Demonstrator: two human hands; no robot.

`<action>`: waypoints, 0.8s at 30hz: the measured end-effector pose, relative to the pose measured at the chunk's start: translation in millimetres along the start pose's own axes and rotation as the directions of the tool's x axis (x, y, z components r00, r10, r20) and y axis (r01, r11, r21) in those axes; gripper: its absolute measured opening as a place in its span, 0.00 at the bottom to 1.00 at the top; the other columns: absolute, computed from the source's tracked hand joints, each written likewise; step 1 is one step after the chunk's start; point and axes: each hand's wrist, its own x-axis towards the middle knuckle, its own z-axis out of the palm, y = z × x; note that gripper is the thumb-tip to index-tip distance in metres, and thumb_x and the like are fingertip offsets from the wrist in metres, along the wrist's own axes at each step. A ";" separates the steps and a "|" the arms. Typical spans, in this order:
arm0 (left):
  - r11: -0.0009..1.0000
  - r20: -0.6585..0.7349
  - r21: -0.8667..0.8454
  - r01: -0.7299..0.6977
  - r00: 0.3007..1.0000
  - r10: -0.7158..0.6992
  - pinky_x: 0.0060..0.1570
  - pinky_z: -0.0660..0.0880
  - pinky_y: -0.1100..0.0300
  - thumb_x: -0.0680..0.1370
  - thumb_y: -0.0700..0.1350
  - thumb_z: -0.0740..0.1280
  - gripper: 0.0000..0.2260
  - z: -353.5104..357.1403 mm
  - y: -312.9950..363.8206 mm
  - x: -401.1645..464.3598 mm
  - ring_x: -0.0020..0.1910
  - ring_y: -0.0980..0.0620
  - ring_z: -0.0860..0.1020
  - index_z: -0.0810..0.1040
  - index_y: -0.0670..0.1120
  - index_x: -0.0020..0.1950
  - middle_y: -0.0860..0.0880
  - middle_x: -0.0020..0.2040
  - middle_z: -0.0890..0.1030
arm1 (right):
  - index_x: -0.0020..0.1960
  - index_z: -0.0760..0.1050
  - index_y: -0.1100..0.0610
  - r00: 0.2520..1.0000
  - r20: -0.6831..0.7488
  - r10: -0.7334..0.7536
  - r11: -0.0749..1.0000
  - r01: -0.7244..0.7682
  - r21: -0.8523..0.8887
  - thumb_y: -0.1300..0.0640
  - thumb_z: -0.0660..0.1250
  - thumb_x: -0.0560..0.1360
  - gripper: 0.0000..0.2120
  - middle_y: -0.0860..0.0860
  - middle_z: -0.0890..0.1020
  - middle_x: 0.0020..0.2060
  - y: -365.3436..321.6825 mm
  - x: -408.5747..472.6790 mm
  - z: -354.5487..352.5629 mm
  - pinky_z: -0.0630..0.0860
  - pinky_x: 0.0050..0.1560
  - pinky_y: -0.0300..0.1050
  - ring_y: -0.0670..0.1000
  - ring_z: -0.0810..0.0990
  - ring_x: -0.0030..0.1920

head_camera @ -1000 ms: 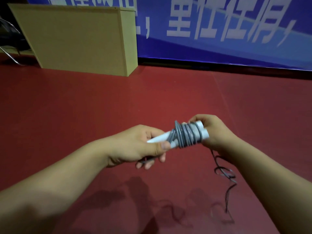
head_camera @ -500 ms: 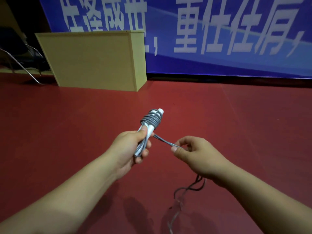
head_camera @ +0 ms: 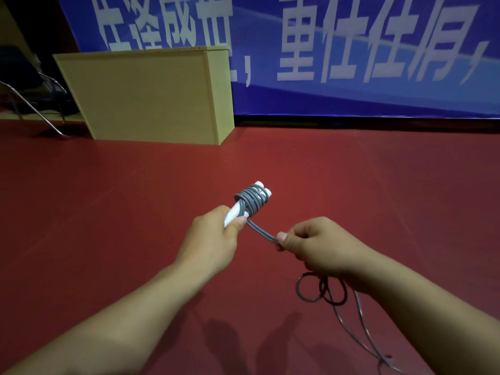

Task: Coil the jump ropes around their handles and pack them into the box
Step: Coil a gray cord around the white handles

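My left hand [head_camera: 209, 243] grips the two white jump rope handles [head_camera: 235, 213], held side by side and pointing up and away. Several turns of grey rope [head_camera: 251, 202] are coiled round their upper ends. A doubled strand of the rope [head_camera: 261, 231] runs taut from the coil down to my right hand [head_camera: 315, 246], which pinches it between thumb and curled fingers. Below that hand the loose rope [head_camera: 322, 292] hangs in loops and trails toward the red floor at the lower right.
A tan wooden cabinet [head_camera: 151, 96] stands on the red floor [head_camera: 108, 212] at the back left. Behind it hangs a blue banner [head_camera: 351, 50] with white characters. Metal chair legs [head_camera: 29, 106] show at the far left.
My right hand has let go of the coil, moved down and right, and now pulls a doubled strand taut. My left hand has tilted the handles upward. The camera view has lifted.
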 end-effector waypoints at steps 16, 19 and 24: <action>0.980 0.031 0.107 0.169 0.984 -0.173 0.43 0.76 0.51 0.79 0.52 0.66 0.12 -0.1 -46.2 13.4 0.40 0.43 0.81 0.78 0.46 0.41 0.46 0.37 0.83 | 0.43 0.77 0.58 0.967 0.231 0.106 0.966 -0.155 0.208 0.54 0.68 0.77 0.08 0.49 0.69 0.27 -6.7 -9.9 -5.2 0.58 0.26 0.38 0.47 0.62 0.25; 0.980 0.124 0.156 0.126 0.981 -0.146 0.42 0.75 0.52 0.78 0.53 0.67 0.12 1.9 -47.3 12.3 0.39 0.45 0.81 0.78 0.46 0.41 0.48 0.37 0.83 | 0.42 0.76 0.57 0.974 0.219 0.054 0.960 -0.111 0.258 0.55 0.68 0.77 0.08 0.49 0.68 0.27 -9.3 -11.4 -7.2 0.58 0.26 0.39 0.47 0.62 0.26; 0.956 0.337 0.293 -0.003 0.936 -0.100 0.42 0.74 0.53 0.77 0.54 0.67 0.12 2.7 -38.7 8.7 0.40 0.47 0.79 0.75 0.50 0.38 0.51 0.37 0.80 | 0.40 0.77 0.56 0.999 0.041 0.004 0.944 -0.017 0.329 0.57 0.69 0.77 0.07 0.48 0.67 0.25 -2.9 -5.0 -10.0 0.61 0.26 0.39 0.46 0.63 0.26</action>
